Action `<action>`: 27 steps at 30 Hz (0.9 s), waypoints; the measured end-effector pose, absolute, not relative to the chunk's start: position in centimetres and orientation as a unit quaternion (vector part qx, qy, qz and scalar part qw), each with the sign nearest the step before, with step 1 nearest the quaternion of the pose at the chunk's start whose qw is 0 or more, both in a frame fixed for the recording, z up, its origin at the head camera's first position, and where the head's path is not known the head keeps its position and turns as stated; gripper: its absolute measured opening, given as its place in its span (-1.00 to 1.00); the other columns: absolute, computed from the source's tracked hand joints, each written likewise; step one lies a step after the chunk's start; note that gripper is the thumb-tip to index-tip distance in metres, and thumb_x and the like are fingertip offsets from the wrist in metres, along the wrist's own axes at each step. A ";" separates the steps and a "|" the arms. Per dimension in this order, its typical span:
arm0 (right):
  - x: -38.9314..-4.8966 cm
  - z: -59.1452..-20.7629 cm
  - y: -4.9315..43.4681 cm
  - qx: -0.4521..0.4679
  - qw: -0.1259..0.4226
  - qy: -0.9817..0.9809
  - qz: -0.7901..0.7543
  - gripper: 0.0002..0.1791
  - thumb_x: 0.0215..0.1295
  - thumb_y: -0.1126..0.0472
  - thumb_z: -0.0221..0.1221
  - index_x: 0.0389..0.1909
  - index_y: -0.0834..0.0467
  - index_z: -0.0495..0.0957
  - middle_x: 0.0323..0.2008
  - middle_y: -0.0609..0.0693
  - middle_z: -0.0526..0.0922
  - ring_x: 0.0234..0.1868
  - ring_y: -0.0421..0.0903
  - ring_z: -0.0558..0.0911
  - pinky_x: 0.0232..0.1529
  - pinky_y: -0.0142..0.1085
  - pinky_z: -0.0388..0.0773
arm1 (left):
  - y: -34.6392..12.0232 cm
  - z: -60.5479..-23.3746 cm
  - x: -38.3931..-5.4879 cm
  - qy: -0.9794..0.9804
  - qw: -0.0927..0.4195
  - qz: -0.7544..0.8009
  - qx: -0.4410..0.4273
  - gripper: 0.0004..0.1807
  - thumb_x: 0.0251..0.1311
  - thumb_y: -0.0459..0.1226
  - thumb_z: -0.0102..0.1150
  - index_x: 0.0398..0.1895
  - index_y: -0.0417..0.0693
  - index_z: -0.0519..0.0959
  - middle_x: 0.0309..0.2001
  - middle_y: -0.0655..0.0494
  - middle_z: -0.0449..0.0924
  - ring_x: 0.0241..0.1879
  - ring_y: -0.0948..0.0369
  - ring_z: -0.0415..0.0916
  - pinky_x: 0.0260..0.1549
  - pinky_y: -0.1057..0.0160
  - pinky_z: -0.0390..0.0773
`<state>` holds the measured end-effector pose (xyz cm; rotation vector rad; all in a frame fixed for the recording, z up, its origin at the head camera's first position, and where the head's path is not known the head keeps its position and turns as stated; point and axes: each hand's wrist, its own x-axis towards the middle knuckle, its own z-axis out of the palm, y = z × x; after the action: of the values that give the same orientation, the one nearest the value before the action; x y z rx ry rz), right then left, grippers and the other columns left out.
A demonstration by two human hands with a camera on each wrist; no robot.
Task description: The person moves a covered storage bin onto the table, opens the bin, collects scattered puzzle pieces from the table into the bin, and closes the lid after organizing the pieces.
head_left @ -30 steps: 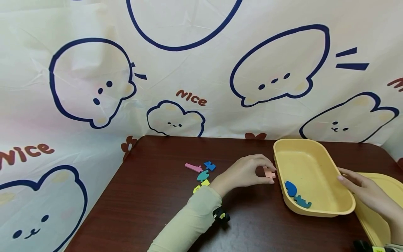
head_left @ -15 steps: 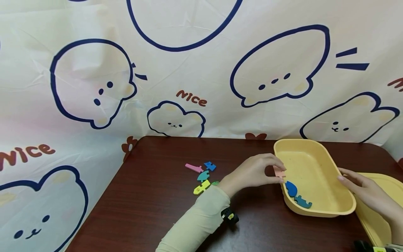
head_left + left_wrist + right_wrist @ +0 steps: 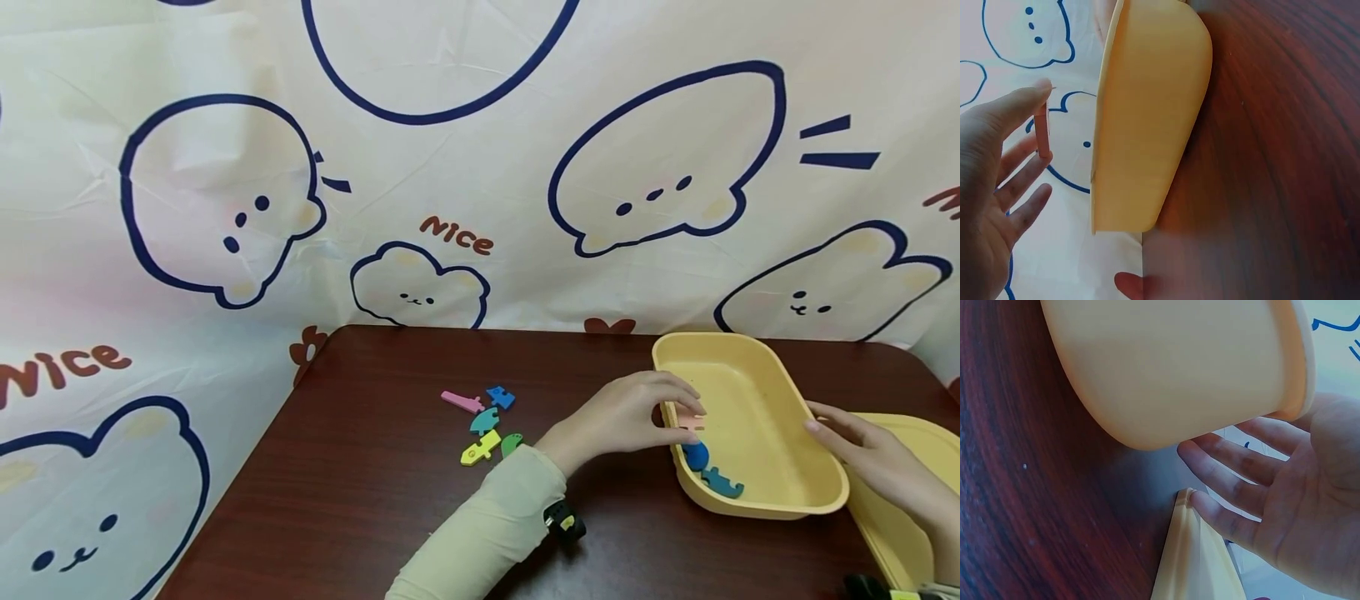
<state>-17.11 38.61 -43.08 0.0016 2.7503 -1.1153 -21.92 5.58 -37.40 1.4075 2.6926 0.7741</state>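
Loose pieces, table: pink stick-shaped flat piece (image 3: 462,401), yellow arrow-like flat piece (image 3: 481,448), teal leaf-like flat piece (image 3: 484,421), blue notched flat piece (image 3: 501,397), green dome-shaped flat piece (image 3: 512,444); all lie on the dark red-brown wood-grain table (image 3: 360,433), left of the tray.
Left hand: the left hand (image 3: 622,417) reaches across the tray's left rim; thumb and fingertips are clamped on the salmon piece, the lower fingers spread clear of it.
Salmon piece: the salmon-pink notched flat piece (image 3: 688,419) is in the left-hand pinch, above rim level inside the tray's left side, apart from the tray. Left wrist view shows it edge-on, this edge roughly parallel to the rim; true long axis cannot be told.
Nearer hand: left; the tray floor lies below and to the right of its fingertips.
Pieces in tray: rounded blue flat piece (image 3: 697,457), just below the left thumb in head view; dark-teal crocodile-like flat piece (image 3: 722,483), beside it, near the tray's left wall.
Tray: pale-yellow rounded rectangular plastic-looking tray (image 3: 772,450), between the hands.
Right hand: the right hand (image 3: 870,450) holds the tray's right side, thumb at the rim, fingers outside; grip firmness cannot be told.
Lid: pale-yellow flat lid-like panel (image 3: 911,433), beneath the right hand.
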 end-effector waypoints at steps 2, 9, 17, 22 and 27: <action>-17.1 -43.1 38.6 -0.001 0.085 0.925 -0.370 -0.14 0.56 -0.19 -0.18 0.48 0.46 -0.05 0.32 0.64 0.09 0.25 0.56 0.19 0.01 0.24 0.37 | 5.8 -37.4 -21.9 0.858 0.006 0.248 0.450 -0.56 0.16 0.06 0.36 0.10 0.20 0.66 0.13 0.39 0.54 0.15 0.55 0.34 0.16 0.63 0.18; -17.2 -43.2 38.6 -0.001 0.083 0.927 -0.366 -0.14 0.56 -0.19 -0.18 0.47 0.47 -0.04 0.31 0.64 0.11 0.24 0.53 0.22 -0.02 0.29 0.34 | 6.6 -37.6 -21.9 0.853 0.016 0.247 0.459 -0.57 0.18 0.06 0.35 0.09 0.20 0.67 0.13 0.41 0.53 0.15 0.58 0.32 0.15 0.64 0.17; -17.2 -43.2 38.7 0.002 0.087 0.927 -0.366 -0.14 0.57 -0.20 -0.20 0.47 0.48 -0.05 0.31 0.66 0.07 0.24 0.56 0.20 0.00 0.33 0.32 | 7.6 -38.0 -21.5 0.850 0.018 0.243 0.467 -0.58 0.16 0.06 0.37 0.08 0.21 0.67 0.12 0.45 0.53 0.13 0.61 0.33 0.10 0.66 0.19; -17.3 -43.2 38.7 0.006 0.086 0.929 -0.360 -0.13 0.56 -0.20 -0.20 0.46 0.49 -0.06 0.30 0.68 0.06 0.22 0.57 0.21 -0.01 0.33 0.33 | 8.3 -38.0 -21.3 0.853 0.032 0.235 0.465 -0.57 0.17 0.07 0.35 0.09 0.24 0.67 0.14 0.48 0.51 0.14 0.63 0.30 0.11 0.66 0.19; -17.4 -43.2 38.8 0.009 0.088 0.930 -0.357 -0.11 0.56 -0.21 -0.21 0.46 0.51 -0.07 0.30 0.69 0.05 0.21 0.57 0.22 -0.02 0.32 0.35 | 8.8 -38.0 -21.2 0.852 0.029 0.223 0.473 -0.57 0.15 0.09 0.35 0.09 0.25 0.67 0.14 0.47 0.51 0.14 0.62 0.30 0.11 0.67 0.17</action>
<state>-17.36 38.75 -43.20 0.0271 2.7681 -1.0643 -21.22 8.83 -38.00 1.4598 2.6278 0.6888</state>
